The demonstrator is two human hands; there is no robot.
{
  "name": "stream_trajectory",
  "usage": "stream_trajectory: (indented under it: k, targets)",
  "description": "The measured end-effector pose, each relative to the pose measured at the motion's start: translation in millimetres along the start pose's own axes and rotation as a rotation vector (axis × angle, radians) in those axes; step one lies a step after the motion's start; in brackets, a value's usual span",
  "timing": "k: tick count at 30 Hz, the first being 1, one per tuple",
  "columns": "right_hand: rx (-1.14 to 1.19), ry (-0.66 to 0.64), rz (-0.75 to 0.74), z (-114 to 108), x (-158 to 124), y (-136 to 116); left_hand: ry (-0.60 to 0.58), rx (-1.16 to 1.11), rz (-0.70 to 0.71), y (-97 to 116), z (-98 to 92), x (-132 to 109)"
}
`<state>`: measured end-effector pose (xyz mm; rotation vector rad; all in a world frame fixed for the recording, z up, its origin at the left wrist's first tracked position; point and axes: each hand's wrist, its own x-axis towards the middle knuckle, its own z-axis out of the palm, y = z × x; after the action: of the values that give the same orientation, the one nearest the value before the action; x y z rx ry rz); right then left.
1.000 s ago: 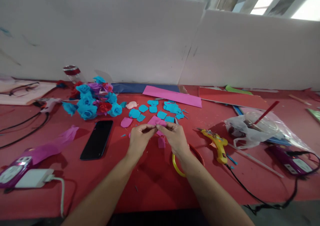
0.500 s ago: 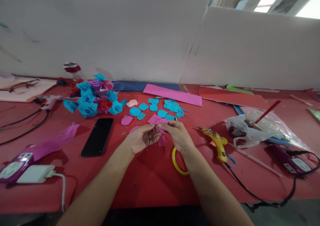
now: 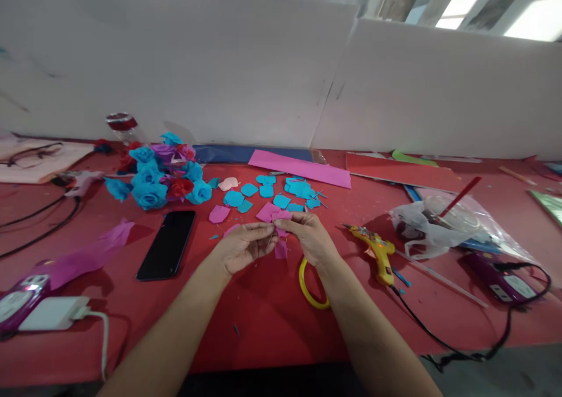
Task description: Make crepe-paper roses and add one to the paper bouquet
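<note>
Over the red table (image 3: 263, 332), my left hand (image 3: 243, 249) and my right hand (image 3: 314, 238) meet fingertip to fingertip. My left fingers pinch a thin stem at the base of a pink paper petal (image 3: 283, 216). My right thumb and fingers are closed on that petal's edge. Just under the hands lies a pink paper square (image 3: 281, 250), and another pink piece (image 3: 266, 211) is behind them. Cut blue petals (image 3: 234, 198) are scattered beyond. Partly hidden by my right wrist is a yellow ring (image 3: 307, 294).
On the left are a bunch of paper roses (image 3: 149, 195), a phone (image 3: 167, 245) and a power strip (image 3: 21, 300). To the right lie a yellow hot glue gun (image 3: 380, 253) with its cord and a cup in a plastic bag (image 3: 452, 215). A pink paper strip (image 3: 302, 168) lies behind.
The whole view has shifted slightly. My fingers have drawn closer together around the pink petal, and the stem shows less than before.
</note>
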<state>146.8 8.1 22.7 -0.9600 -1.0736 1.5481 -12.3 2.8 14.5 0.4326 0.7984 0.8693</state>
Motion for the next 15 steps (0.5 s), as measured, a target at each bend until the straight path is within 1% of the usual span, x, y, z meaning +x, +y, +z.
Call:
stream_trajectory:
  k: [5,10,15]
  targets:
    - [-0.010,-0.026,-0.014,-2,0,0,0.015,0.037,0.015,0,1.2,-1]
    - [-0.025,-0.065,-0.030,0,-2,-6,-0.027,0.145,0.035,2,0.8,-3]
    - [-0.035,-0.068,-0.019,2,-4,-10,-0.037,0.213,0.117,1,1.4,-3]
